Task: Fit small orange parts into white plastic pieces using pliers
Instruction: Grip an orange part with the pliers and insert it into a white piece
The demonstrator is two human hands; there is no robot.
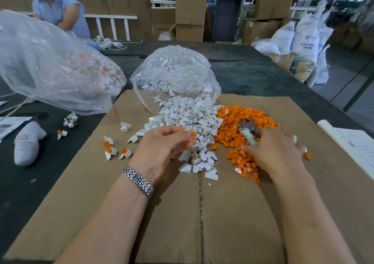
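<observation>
**Two heaps, one pair of pliers, both hands busy**

Far left on the dark tabletop (50,182) lies one white cloth glove (28,142), beside one big clear plastic bag (50,61) of mixed white and orange pieces. On the flattened brown cardboard sheet (121,223) sit about four finished white-and-orange pieces (118,152), loosely scattered. The left hand (164,148), a metal watch (138,181) on its wrist, pinches one small orange part (193,133) against a white piece at its fingertips. Behind it, a second clear bag (176,75) spills a heap of small white plastic pieces (188,120), too many to count. Touching that heap on the right is the heap of small orange parts (242,142), likewise uncountable. One pair of steel pliers (250,129) rests on the orange heap, its handles under the right hand (277,152), whose fingers curl around them. White sacks (303,41) stand beyond.
</observation>
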